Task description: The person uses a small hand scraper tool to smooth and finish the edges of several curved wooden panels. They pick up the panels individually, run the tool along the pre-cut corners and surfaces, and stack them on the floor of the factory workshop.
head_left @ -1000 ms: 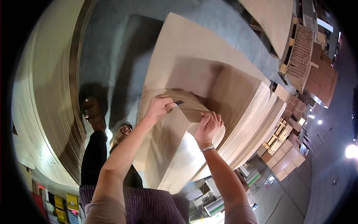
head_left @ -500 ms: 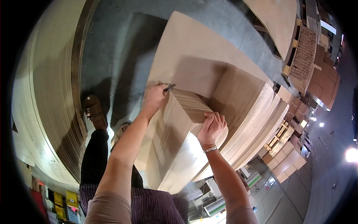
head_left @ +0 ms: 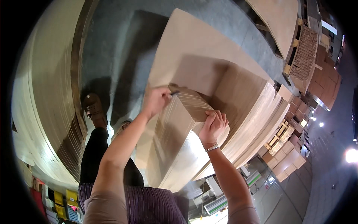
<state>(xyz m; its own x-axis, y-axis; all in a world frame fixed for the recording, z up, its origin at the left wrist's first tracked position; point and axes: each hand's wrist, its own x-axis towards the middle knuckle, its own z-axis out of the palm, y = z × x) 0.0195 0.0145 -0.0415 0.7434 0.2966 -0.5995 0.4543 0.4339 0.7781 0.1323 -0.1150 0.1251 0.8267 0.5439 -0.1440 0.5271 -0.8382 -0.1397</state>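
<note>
A thick stack of brown cardboard sheets [head_left: 173,136] stands on edge before me, its layered edges showing as thin lines. My left hand [head_left: 156,101] is closed at its far left corner, gripping a small dark tool [head_left: 174,92] that is blurred by motion. At the nearer right corner, my right hand [head_left: 213,127] curls its fingers over the stack's edge. Behind and beneath lies a large flat cardboard sheet [head_left: 194,41]. A second upright block of cardboard [head_left: 238,89] adjoins on the right.
A tall curved-looking stack of sheets [head_left: 48,93] rises on the left with a dark edge. My sandalled foot [head_left: 95,108] stands on the grey floor [head_left: 123,41] between the stacks. Pallets and piled cardboard [head_left: 285,160] stand to the right, with yellow bins [head_left: 72,198] at lower left.
My left hand and the dark tool have shifted slightly toward me and right along the stack's corner. My right hand stays at its corner, nearly unmoved.
</note>
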